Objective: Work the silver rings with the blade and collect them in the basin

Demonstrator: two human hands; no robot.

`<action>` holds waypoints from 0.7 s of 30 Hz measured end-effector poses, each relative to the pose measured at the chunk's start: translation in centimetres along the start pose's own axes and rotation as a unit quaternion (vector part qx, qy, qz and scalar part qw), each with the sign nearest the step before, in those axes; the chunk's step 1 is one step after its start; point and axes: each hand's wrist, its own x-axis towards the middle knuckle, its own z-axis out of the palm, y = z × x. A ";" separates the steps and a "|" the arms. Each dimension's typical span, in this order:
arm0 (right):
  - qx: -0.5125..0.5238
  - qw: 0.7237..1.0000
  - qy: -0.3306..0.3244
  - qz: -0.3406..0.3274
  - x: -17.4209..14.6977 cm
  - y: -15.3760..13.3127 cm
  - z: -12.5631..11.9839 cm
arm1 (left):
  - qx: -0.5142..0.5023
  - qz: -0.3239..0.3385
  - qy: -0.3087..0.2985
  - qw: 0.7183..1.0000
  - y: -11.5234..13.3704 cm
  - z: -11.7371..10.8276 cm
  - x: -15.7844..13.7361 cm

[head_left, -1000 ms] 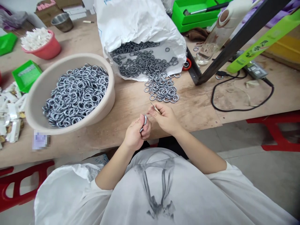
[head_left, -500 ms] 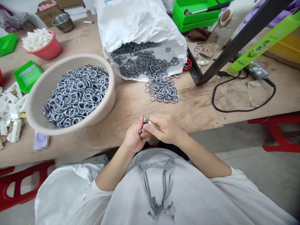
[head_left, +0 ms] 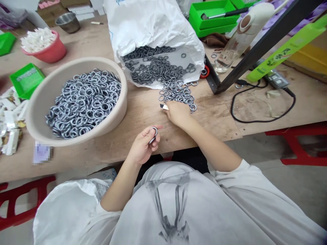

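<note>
My left hand is closed round a grey ring, pinched between thumb and fingers above the table's front edge. Farther forward, my right hand lies over the near end of a loose pile of grey rings. From its curled fingers sticks a small blade with a dark slanted tip and a white wrapped body. Whether those fingers also touch a ring is hidden. The pile spills from the mouth of a white sack. To the left, a large beige basin holds many more such rings.
A black metal frame slants up at the right, beside a clear bottle and a looped black cable. Green trays, a red bowl of white pieces and a metal bowl stand at the left.
My hands have come apart. The right has moved forward to the ring pile with the blade, while the left has stayed near the table edge holding a ring.
</note>
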 end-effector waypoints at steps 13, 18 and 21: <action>0.529 0.841 0.033 -0.106 -8.1 -2.4 2.4 | -0.034 0.081 0.071 0.994 -1.8 2.3 1.0; 0.504 0.841 0.061 -0.189 -7.5 -2.0 1.5 | -0.031 0.052 0.031 0.998 -1.7 2.2 0.6; 0.501 0.842 0.082 -0.184 -7.5 -1.8 1.4 | -0.036 0.042 0.012 0.998 -1.3 2.2 0.5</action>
